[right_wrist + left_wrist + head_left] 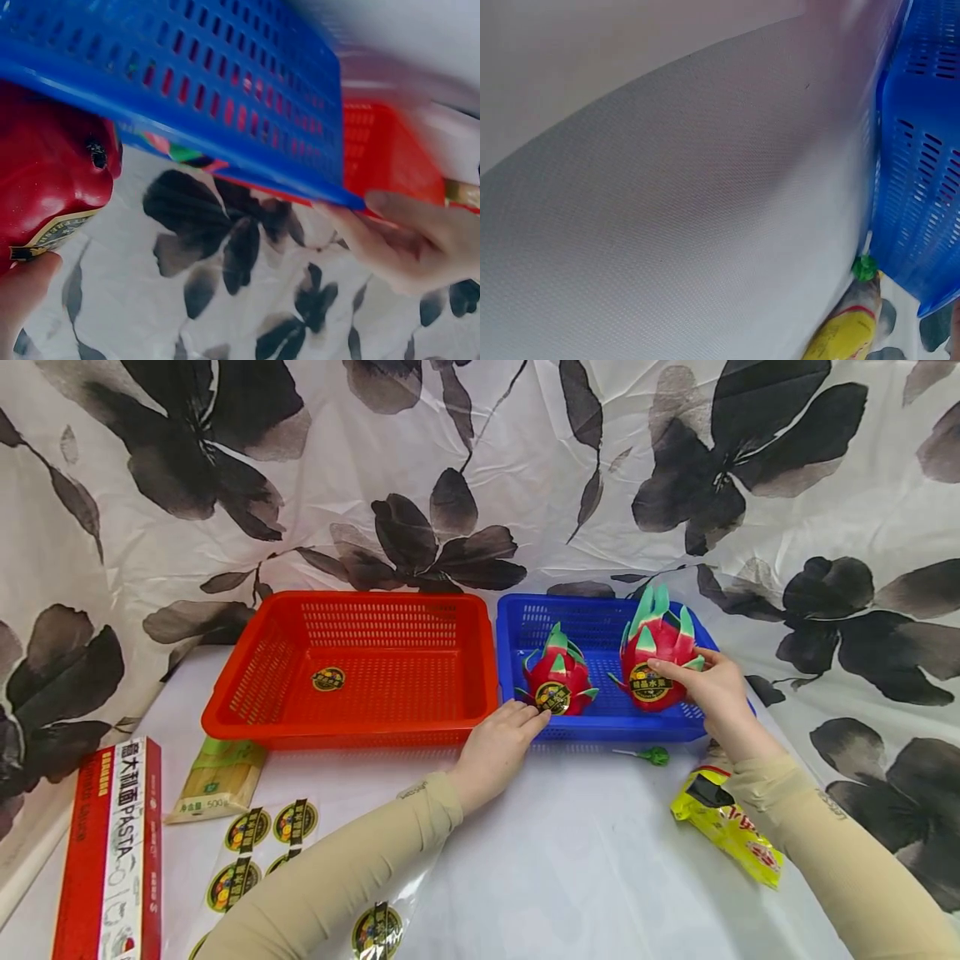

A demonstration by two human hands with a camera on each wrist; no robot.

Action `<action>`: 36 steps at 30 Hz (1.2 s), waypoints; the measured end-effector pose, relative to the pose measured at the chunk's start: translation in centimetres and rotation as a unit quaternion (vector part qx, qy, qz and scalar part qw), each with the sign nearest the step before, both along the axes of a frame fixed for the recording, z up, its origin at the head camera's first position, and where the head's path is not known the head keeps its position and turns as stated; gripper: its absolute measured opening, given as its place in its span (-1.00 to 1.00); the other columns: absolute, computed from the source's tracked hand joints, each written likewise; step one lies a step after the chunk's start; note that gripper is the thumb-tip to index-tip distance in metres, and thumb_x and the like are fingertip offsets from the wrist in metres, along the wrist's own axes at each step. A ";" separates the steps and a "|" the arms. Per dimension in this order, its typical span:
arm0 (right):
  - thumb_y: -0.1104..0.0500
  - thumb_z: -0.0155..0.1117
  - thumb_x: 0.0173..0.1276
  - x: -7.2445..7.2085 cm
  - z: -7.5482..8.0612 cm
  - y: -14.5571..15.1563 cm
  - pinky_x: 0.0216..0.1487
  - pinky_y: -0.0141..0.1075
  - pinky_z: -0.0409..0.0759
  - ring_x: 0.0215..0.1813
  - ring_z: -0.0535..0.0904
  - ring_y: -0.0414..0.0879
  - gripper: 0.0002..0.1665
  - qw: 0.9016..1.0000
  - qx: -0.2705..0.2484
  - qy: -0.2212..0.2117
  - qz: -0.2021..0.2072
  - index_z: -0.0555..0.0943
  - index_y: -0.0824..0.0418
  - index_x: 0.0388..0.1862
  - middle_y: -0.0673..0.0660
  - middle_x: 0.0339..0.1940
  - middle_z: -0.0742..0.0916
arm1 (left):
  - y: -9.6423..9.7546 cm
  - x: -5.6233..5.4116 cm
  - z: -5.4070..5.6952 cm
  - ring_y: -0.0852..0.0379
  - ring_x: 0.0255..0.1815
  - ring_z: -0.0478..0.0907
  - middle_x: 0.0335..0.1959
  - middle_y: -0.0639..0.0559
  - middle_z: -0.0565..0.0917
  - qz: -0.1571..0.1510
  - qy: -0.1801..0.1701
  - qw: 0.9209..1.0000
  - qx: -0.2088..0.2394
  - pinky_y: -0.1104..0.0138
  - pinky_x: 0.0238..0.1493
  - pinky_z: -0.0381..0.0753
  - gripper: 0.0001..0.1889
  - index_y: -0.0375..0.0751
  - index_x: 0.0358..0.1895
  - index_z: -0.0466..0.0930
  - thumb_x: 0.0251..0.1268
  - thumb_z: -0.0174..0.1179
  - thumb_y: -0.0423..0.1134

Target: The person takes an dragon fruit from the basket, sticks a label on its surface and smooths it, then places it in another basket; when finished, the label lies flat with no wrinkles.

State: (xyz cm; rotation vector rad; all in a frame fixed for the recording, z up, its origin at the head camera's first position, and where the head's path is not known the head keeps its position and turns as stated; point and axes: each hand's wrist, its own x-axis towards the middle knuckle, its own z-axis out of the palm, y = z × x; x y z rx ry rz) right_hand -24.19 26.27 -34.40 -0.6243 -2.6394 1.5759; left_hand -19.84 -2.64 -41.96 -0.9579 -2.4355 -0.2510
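My right hand (722,693) grips a red dragon fruit (662,642) with green leaf tips, thumb near its round black-and-gold sticker. This fruit is held over the right side of a blue plastic basket (600,727); in the right wrist view the fruit (45,165) shows beside the basket rim. A second dragon fruit (557,670), also with a sticker, sits in the basket's left part. At the basket's near left corner, my left hand (498,747) pinches the rim, its fingers close to the second fruit. The right wrist view shows this hold on the corner.
A red basket (352,739) with one round sticker (327,678) inside stands at left. Near it lie a pasta box (108,852), a noodle packet (219,781) and a sticker sheet (247,831). A green lollipop (656,756) and yellow bag (727,827) lie at right.
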 end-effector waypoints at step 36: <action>-0.11 0.36 0.49 -2.7 -3.0 0.2 0.59 0.12 0.45 0.52 0.39 0.33 0.14 0.992 0.082 -0.067 0.075 0.03 0.55 0.66 0.56 0.58 0.37 | -0.1 0.2 0.3 -0.04 0.27 0.70 0.15 -0.12 0.78 0.006 -0.035 0.999 -0.026 0.20 0.47 0.57 -0.59 -0.20 0.28 0.70 0.44 0.21 -0.53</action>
